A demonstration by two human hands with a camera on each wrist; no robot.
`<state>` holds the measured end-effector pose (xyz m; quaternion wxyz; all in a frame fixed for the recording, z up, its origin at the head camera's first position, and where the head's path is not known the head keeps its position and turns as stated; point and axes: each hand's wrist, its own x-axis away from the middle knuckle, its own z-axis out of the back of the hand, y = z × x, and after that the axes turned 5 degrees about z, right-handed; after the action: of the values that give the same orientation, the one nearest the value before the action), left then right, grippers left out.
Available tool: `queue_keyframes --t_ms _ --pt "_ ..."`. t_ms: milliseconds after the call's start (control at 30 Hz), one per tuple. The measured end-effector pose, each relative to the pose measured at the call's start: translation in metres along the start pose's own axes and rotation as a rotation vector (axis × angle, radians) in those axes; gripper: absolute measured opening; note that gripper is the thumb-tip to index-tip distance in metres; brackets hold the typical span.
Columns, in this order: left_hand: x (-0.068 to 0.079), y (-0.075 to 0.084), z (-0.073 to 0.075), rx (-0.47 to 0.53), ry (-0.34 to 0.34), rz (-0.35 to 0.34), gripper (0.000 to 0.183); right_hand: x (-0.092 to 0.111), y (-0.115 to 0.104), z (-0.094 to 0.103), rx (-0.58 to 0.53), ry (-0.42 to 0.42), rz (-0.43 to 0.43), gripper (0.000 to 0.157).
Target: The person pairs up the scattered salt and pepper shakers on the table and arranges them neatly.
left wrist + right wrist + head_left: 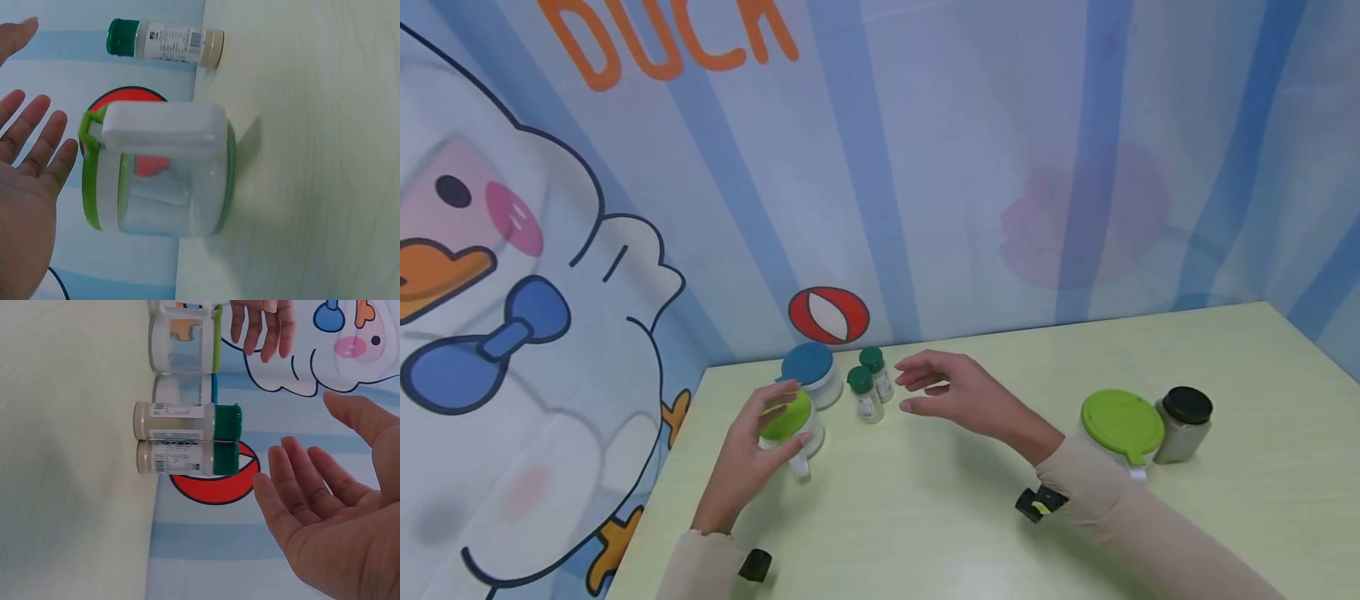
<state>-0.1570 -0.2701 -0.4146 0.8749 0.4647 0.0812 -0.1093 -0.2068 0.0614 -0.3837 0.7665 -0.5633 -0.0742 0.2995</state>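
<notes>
My left hand (pixel 747 458) hovers by a clear jar (pixel 165 187) with a green lid and white handle, fingers loosely spread. In the left wrist view a small gap separates fingertips and lid. Behind that jar stands another with a blue lid (pixel 807 364). To its right, two small seasoning bottles with green caps (pixel 861 380) (pixel 227 458) stand upright, close together, with pale contents and printed labels. Just right of them my right hand (pixel 962 396) is held in the air, fingers slightly bent and apart, touching nothing.
On the table's right side, a second green-lidded jar (pixel 1122 425) stands beside a black-lidded jar (pixel 1183 425) with greyish contents. A printed duck curtain (pixel 955 167) rises behind the pale wooden table (pixel 925 533) and along its left.
</notes>
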Motion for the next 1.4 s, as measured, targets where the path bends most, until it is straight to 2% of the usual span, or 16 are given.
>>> queue_keyframes --t_ms 300,533,733,933,1033,1133,1400 --pt "0.000 -0.015 0.011 0.005 0.046 0.016 0.067 -0.014 0.019 -0.009 -0.047 0.013 -0.019 0.053" --pt "-0.001 -0.025 0.021 0.022 0.046 0.025 0.067 -0.023 0.023 -0.016 -0.064 0.011 -0.002 0.054" --pt "0.001 -0.038 0.027 0.027 -0.005 0.063 0.071 -0.030 0.026 -0.023 -0.084 0.020 0.015 0.048" --pt "0.005 -0.052 0.029 0.034 -0.086 0.035 0.081 -0.038 0.029 -0.028 -0.077 0.023 0.027 0.047" --pt "0.005 -0.055 0.027 0.030 -0.108 0.044 0.087 -0.042 0.028 -0.029 -0.063 0.026 0.029 0.047" --pt "0.003 -0.055 0.025 0.018 -0.115 0.086 0.089 -0.045 0.027 -0.030 -0.044 0.024 0.027 0.047" --pt "-0.001 -0.055 0.022 0.018 -0.143 0.254 0.099 -0.051 0.027 -0.034 -0.013 -0.024 0.043 0.049"
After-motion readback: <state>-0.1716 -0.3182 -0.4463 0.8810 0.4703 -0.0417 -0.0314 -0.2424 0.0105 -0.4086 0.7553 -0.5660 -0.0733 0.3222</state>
